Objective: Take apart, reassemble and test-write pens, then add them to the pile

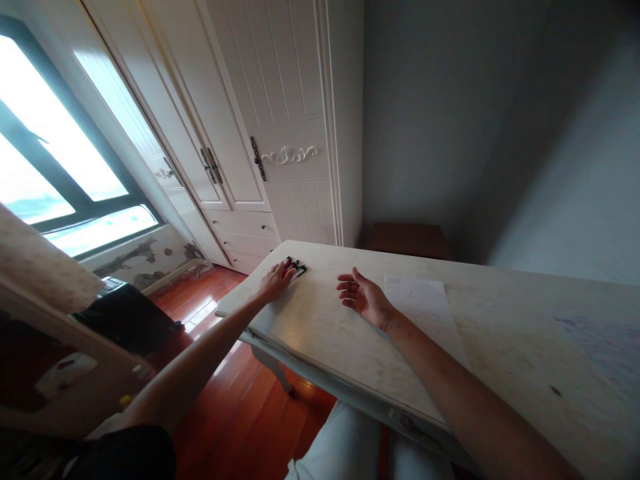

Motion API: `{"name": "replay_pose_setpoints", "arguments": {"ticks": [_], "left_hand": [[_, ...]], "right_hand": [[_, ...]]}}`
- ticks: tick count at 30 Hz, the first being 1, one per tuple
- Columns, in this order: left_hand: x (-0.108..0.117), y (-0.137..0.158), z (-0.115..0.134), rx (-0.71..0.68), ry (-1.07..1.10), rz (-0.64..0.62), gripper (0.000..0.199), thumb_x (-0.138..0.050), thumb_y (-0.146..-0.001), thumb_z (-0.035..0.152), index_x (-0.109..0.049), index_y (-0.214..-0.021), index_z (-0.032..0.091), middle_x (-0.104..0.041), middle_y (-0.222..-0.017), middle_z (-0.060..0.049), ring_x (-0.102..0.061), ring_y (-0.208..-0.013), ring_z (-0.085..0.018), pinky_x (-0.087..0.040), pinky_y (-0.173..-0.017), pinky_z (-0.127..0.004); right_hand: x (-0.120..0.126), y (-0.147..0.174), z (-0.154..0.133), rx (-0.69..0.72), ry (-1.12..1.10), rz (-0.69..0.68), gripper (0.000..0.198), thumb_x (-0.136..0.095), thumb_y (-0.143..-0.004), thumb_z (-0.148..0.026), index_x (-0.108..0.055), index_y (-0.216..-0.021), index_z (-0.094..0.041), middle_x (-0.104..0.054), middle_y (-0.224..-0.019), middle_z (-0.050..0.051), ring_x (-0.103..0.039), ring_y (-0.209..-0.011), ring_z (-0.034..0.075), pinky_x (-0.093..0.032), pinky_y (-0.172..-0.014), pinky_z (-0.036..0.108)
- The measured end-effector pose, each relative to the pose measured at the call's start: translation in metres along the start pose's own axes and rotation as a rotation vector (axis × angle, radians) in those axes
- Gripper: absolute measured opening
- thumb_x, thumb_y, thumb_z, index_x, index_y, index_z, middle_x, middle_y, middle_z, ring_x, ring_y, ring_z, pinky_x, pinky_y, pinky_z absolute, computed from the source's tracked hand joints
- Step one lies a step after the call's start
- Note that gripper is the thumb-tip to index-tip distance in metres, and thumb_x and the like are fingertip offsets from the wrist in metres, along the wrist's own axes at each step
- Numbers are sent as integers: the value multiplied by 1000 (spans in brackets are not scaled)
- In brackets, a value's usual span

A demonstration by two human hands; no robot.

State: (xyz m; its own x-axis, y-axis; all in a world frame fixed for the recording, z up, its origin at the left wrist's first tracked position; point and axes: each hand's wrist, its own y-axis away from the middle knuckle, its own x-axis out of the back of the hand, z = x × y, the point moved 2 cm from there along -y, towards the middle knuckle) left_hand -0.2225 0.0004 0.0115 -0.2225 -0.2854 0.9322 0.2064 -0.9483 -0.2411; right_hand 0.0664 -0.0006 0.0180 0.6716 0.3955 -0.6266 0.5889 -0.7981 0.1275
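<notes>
My left hand (274,283) is at the far left end of the pale desk (320,347), its fingers closed around a small bunch of pens (299,268). Dark, red and whitish parts of the pens stick out beyond the fingers, and the rest is covered. Over the middle of the desk, my right hand (364,298) is turned partly palm-up and holds nothing. Its fingers are loosely bent and apart. A sheet of paper (425,293) with faint marks lies beside that hand, partly behind the right forearm.
A white wardrobe (295,87) stands beyond the desk's left end. A brown box-like piece (407,240) sits behind the desk near the grey wall. At left are a window (55,140) and a black case (130,317) on the reddish floor. Scribbles mark the desk's right side.
</notes>
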Motion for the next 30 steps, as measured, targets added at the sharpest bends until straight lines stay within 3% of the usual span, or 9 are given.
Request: {"name": "replay_pose_setpoints", "arguments": {"ticks": [6,17,30], "left_hand": [[-6,14,13,60,-152,58,67,-33,-93,58,-33,-146,18,-46,-143,-16,-47,-127,-32,-38,-104,-44],[-7,8,19,146,-224,-74,85,-29,-89,67,-23,-150,7,-22,-154,-26,-21,-143,-37,-26,-111,-50],[-2,3,29,185,-285,-109,91,-29,-86,72,-24,-149,7,-24,-153,-28,-24,-141,-40,-29,-107,-51]], "right_hand": [[0,1,1,1,13,-20,35,-53,-91,-48,-67,-86,-16,-67,-77,5,-59,-62,12,-46,-56,23],[-3,2,4,19,88,-65,33,-55,-90,-47,-67,-86,-16,-67,-77,6,-60,-62,12,-46,-54,22],[-5,4,8,33,138,-100,31,-59,-88,-46,-66,-86,-16,-67,-77,4,-61,-62,12,-46,-56,23]]}}
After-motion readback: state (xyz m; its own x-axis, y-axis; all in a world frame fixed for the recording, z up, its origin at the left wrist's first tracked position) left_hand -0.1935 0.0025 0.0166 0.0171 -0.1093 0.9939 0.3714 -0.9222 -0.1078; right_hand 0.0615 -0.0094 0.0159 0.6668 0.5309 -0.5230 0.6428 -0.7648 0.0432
